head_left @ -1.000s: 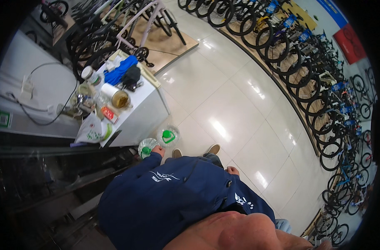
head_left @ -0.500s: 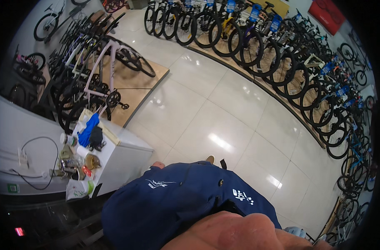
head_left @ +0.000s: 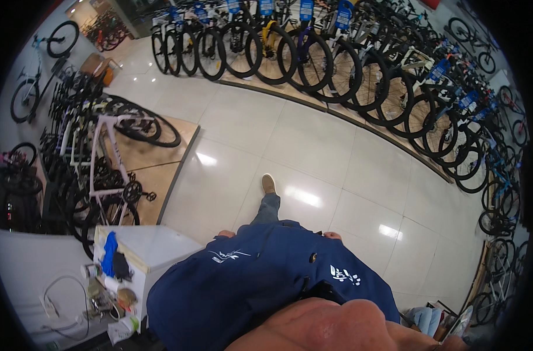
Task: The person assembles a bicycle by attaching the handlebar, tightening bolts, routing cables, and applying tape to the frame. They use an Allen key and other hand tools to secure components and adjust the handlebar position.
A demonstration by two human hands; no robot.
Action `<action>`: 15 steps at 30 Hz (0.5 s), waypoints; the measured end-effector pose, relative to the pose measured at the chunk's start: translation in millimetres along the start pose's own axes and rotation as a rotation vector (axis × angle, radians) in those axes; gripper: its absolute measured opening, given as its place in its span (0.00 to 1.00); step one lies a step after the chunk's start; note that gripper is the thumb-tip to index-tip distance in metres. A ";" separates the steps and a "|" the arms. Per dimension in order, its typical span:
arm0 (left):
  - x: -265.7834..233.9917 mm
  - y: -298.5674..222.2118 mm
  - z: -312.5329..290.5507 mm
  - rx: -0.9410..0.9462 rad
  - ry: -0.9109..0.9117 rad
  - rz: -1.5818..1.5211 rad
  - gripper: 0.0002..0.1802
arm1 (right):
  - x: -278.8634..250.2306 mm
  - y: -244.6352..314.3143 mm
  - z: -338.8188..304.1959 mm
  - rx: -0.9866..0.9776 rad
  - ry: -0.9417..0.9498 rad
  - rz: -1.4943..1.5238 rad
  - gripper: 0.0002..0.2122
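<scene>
My left hand shows only as a small patch past the front edge of my navy jacket. On the other side of the jacket's edge a bit of my right hand peeks out. The fingers of both are hidden or too small to make out, and I see nothing held. Between them a leg in jeans stretches forward, ending in a tan shoe on the tiled floor. Left of my left hand is a white cabinet with small items on top.
On the cabinet lie a blue cloth, jars, a plastic bag and a cable. A pink bicycle frame stands on a wooden platform at left. A long row of bicycles curves along a low platform ahead and right.
My view has shifted forward and turned right; the cabinet and pink bicycle sit lower and farther left. My leg has come forward into view, and part of my right hand now shows.
</scene>
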State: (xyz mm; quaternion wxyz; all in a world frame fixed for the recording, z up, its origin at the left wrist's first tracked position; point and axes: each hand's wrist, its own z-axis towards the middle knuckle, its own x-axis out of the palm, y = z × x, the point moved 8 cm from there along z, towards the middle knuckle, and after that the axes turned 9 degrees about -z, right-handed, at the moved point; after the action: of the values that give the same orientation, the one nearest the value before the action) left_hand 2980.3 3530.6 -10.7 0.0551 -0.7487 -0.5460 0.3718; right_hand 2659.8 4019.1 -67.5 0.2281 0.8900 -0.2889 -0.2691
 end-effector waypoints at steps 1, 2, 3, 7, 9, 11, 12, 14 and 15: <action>-7.3 -1.9 18.2 -0.018 0.023 0.022 0.18 | 5.3 1.3 6.4 -0.062 0.046 -0.116 0.12; -17.3 -5.9 36.1 -0.029 0.049 0.051 0.18 | 5.0 4.1 14.4 -0.055 0.042 -0.252 0.12; -31.1 -13.7 55.4 -0.033 0.064 0.076 0.18 | -0.9 7.1 18.5 -0.007 0.013 -0.335 0.12; -103.4 -68.7 136.7 0.023 0.128 0.312 0.17 | -30.6 66.8 24.2 0.089 -0.075 -0.413 0.12; -141.6 -105.1 184.0 0.092 0.144 0.579 0.17 | -46.9 113.2 34.5 0.095 -0.133 -0.398 0.12; -190.0 -146.4 228.8 0.212 0.033 0.686 0.17 | -65.7 161.6 48.0 0.083 -0.212 -0.356 0.12; -218.0 -170.1 238.6 0.381 -0.095 0.669 0.17 | -76.5 184.3 58.3 0.097 -0.255 -0.197 0.12; -265.1 -165.3 279.4 -0.080 -0.173 -0.694 0.16 | -80.9 222.2 73.4 0.135 -0.301 0.176 0.12; -276.7 -181.1 294.6 -0.116 -0.050 -0.922 0.05 | -80.1 244.8 85.5 0.128 -0.274 0.288 0.14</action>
State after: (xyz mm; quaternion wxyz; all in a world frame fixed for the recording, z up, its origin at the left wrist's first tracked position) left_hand 2622.7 3269.8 3.8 0.1595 -0.4204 -0.8430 0.2951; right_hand 2456.6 3870.2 33.5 0.1659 0.8072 -0.4579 -0.3336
